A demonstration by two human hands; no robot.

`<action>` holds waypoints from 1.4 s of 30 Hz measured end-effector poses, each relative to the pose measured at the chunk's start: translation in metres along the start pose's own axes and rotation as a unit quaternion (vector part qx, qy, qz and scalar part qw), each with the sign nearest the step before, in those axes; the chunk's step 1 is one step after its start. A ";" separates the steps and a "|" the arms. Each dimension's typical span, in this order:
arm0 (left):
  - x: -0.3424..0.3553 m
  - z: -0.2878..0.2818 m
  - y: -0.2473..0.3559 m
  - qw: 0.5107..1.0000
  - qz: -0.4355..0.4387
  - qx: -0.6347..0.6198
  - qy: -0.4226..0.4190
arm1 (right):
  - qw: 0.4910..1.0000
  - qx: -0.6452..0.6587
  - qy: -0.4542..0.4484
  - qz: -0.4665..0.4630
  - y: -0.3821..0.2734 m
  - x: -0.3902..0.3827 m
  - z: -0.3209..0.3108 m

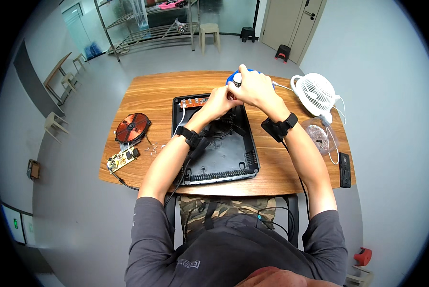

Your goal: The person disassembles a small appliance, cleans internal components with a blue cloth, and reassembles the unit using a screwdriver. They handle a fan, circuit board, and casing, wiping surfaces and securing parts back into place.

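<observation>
Grey sleeves and camouflage trousers fill the bottom of my view; both forearms run up from there, each with a black wrist strap. On the wooden tabletop sits an opened black appliance housing, lid off, with a round fan recess in the middle and an orange strip of buttons along its far edge.

Left hand is at the housing's far rim, fingers curled shut around something small that I cannot make out. Right hand is just beyond it and touching it, closed on a tool with a white-and-black handle, tip pointing down toward the left fingers (tip itself hidden). A blue object shows behind the hands.

Off to the left: copper coil disc, small green circuit board, and loose screws between them and the housing. To the right: white desk fan, clear plastic bag, black remote-like bar.

Judgement on technique: keep the tool upright and seated squarely, steady the part with the left fingers, press lightly, and keep the white wire away from the tip.
</observation>
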State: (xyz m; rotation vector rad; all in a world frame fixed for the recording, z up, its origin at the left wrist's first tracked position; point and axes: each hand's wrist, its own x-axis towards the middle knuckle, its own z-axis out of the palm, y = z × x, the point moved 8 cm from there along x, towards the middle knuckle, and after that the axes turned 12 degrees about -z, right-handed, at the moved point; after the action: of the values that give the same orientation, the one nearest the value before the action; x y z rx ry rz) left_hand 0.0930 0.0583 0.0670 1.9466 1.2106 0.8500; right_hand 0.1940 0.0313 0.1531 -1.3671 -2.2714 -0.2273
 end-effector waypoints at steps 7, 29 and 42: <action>-0.006 -0.002 0.017 0.997 0.010 0.012 0.071 | 0.999 -0.008 0.033 -0.009 -0.003 0.002 0.002; -0.010 -0.005 0.013 0.999 0.005 -0.031 -0.010 | 0.999 -0.027 -0.018 0.013 0.004 0.003 -0.004; -0.013 -0.008 0.018 0.996 0.034 0.035 0.068 | 0.999 -0.030 0.008 -0.018 -0.009 0.003 -0.001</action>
State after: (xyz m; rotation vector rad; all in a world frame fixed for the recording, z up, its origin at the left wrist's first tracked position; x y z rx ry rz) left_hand 0.0905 0.0417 0.0841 2.0234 1.2755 1.0012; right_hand 0.1847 0.0289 0.1560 -1.3485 -2.2948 -0.3194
